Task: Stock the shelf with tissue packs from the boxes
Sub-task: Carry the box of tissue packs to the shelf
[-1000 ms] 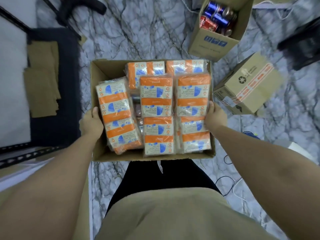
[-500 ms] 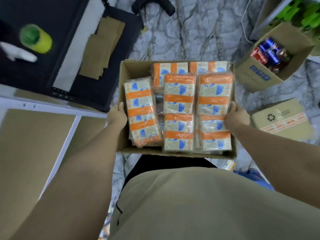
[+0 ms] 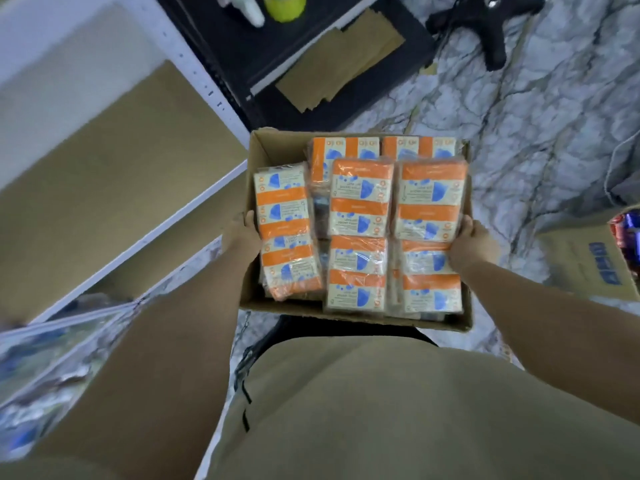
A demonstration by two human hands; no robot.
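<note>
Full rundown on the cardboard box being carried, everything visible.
The cardboard box is plain brown, open-topped and shallow, held roughly level in front of the person's waist, above the marble-look floor and beside the white shelf. It is packed with orange-and-cream tissue packs wrapped in clear plastic; the left stack sits tilted. The left hand grips its left wall, the right hand its right wall.

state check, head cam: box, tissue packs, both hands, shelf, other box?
cardboard box: open, held up at both sides
tissue packs: wrapped, stacked in the box
left hand: grips left wall
right hand: grips right wall
white shelf: brown boards bare
second box: open, on floor
</note>
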